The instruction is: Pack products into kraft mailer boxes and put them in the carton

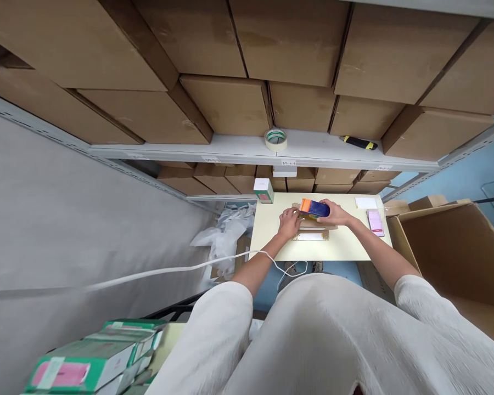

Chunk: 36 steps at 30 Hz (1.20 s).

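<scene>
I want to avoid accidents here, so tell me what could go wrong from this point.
The white cable crosses in front of the left forearm in this view and could snag as the arm moves. The small white and green carton stands at the pale yellow table's far left corner, so a bump might tip it off. The dark blue and orange box seems gripped only by the right hand and could slip.

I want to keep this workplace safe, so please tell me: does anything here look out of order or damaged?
Two things, perhaps: a white cable runs loosely across the left forearm and could snag; crumpled plastic lies heaped beside the table. I see no spill.
</scene>
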Tool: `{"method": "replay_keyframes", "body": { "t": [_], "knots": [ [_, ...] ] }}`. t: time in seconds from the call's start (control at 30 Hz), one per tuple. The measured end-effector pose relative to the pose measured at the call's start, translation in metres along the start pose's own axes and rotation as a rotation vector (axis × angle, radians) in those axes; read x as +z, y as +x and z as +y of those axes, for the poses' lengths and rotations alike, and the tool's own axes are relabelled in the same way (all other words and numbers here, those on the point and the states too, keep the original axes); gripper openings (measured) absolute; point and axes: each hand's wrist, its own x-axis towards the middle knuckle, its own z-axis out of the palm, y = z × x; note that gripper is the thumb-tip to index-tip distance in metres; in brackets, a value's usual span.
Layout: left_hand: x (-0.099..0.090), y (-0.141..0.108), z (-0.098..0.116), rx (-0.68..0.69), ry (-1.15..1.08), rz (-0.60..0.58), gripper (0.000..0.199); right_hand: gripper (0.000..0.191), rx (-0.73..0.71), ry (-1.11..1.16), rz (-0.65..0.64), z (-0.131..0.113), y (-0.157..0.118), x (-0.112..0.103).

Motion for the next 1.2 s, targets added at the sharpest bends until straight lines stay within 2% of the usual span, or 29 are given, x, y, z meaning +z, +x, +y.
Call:
{"method": "replay_keyframes", "body": {
  "t": [0.13,0.3,0.43,0.57,0.9,1.2],
  "knots": [
    [-0.009,0.004,0.003,-0.071,-0.133,0.035,0.042,0.063,-0.006,-0.190,-0.001,0.004,0.001,-0.003],
    [-0.032,0.016,0.014,-0.193,-0.396,0.172,0.032,0.051,0.013,-0.270,-0.034,0.011,-0.004,-0.007],
    [-0.042,0.027,0.027,-0.214,-0.648,0.048,0.034,0.048,0.013,-0.258,-0.042,0.014,-0.008,-0.008],
    [-0.041,0.035,0.036,-0.239,-0.759,-0.043,0.043,0.049,0.026,-0.271,-0.043,0.013,-0.008,-0.007],
    [-0.043,0.041,0.039,-0.223,-0.776,-0.088,0.017,0.051,-0.013,-0.245,-0.074,0.007,-0.009,-0.010],
    [-0.060,0.033,0.045,-0.252,-0.353,-0.026,0.018,0.047,-0.095,-0.427,-0.156,-0.015,-0.007,-0.014]
  ]
}}
